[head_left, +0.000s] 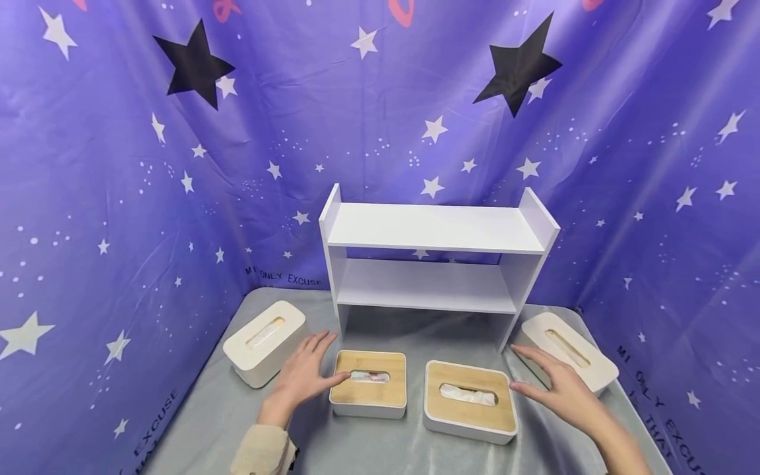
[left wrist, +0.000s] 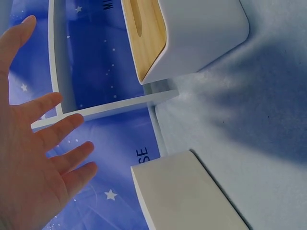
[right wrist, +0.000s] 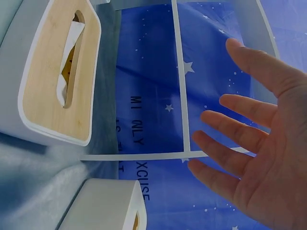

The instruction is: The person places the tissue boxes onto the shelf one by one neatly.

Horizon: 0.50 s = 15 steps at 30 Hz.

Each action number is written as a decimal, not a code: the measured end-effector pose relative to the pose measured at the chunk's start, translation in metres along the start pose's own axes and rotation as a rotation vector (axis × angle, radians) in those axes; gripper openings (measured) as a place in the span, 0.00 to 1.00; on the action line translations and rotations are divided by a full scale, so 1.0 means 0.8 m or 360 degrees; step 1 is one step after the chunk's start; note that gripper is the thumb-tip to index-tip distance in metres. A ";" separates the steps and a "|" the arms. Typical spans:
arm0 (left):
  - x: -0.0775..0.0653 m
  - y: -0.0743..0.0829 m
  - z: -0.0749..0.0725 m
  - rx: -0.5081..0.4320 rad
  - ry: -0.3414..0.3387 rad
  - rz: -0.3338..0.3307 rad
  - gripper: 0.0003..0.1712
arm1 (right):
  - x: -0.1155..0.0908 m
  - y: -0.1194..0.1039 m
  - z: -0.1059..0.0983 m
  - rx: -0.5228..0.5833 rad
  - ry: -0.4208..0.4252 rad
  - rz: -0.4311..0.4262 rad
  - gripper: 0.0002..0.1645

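My left hand (head_left: 305,373), fingers spread and holding nothing, hovers between a cream tissue box (head_left: 261,353) at the far left and a tissue box with a bamboo lid (head_left: 368,392). In the head view its thumb overlaps that lid's left part. A second bamboo-lidded tissue box (head_left: 472,402) sits right of the first, white tissue showing in its slot. My right hand (head_left: 558,389) is spread and bare between this box and another cream tissue box (head_left: 570,349), which it partly covers. The left wrist view shows the open palm (left wrist: 43,158); so does the right wrist view for the right palm (right wrist: 268,158).
A white two-tier shelf (head_left: 436,227) stands behind the boxes at the back of the table, with bare boards. Grey cloth (head_left: 410,452) covers the table. A purple star-printed curtain (head_left: 380,112) hangs around the back and sides.
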State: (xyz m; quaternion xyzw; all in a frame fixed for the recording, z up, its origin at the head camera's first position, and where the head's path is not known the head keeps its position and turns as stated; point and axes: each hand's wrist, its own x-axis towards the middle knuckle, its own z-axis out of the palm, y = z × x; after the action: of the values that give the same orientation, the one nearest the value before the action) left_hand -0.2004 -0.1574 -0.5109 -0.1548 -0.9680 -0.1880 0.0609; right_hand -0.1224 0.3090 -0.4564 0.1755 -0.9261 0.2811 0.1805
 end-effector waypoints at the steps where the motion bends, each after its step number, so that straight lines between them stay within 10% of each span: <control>1: 0.000 0.000 0.000 -0.0007 0.0001 0.0004 0.53 | 0.000 -0.001 0.001 0.0009 0.0004 -0.0007 0.37; 15: -0.004 0.003 0.006 -0.0039 -0.0003 0.0005 0.51 | -0.001 -0.008 0.012 -0.0026 0.0029 -0.0050 0.36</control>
State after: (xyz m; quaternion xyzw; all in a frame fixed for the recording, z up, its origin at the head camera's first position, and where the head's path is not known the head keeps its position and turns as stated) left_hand -0.1968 -0.1547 -0.5153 -0.1571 -0.9654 -0.1997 0.0583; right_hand -0.1214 0.2985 -0.4614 0.1859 -0.9238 0.2724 0.1947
